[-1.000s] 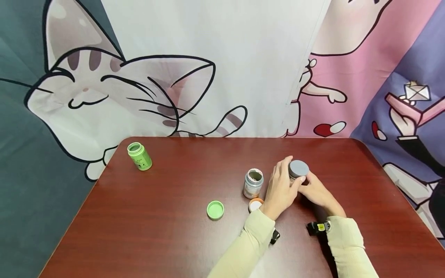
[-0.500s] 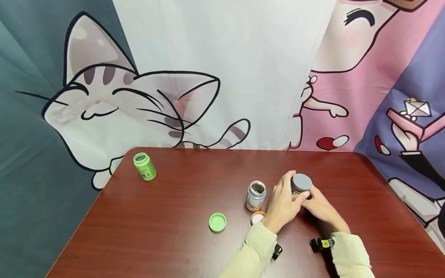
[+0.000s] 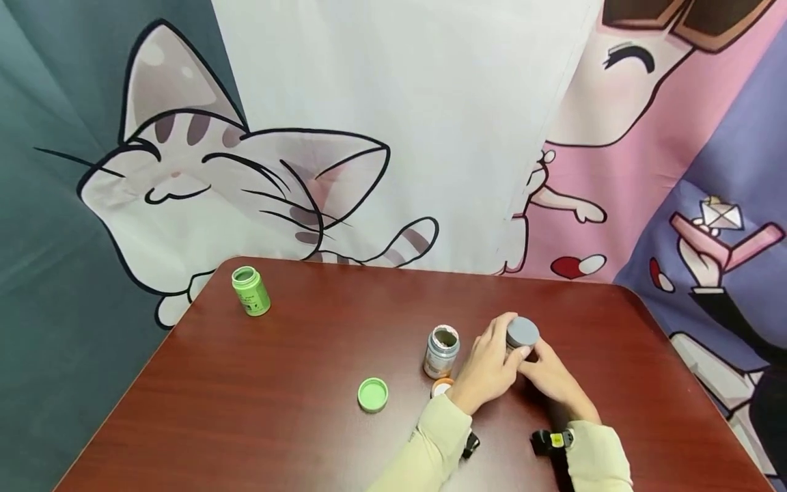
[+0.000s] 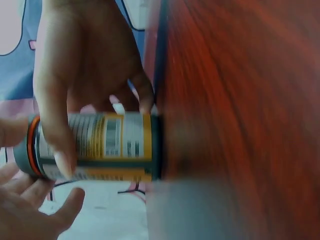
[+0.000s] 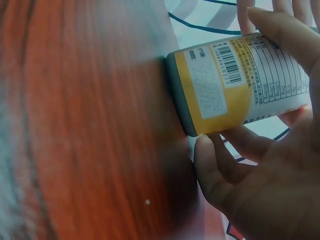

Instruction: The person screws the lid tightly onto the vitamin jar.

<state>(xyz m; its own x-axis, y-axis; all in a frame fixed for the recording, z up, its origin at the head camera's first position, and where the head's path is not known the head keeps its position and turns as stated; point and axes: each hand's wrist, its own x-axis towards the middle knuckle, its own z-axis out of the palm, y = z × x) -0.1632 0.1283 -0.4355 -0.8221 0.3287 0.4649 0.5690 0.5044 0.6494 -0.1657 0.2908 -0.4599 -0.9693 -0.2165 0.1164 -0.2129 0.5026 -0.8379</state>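
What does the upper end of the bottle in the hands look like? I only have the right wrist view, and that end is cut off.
Observer: The head view shows the bottle topped by a flat grey disc that looks like a lid.
Operator: Does anything stand close to the left hand?
Observer: Yes, in the head view an open grey jar stands upright just to that hand's left.
Operator: Any loose lids on the table?
Observer: Two, in the head view: a green lid and an orange-rimmed lid, the second partly hidden by the left arm.
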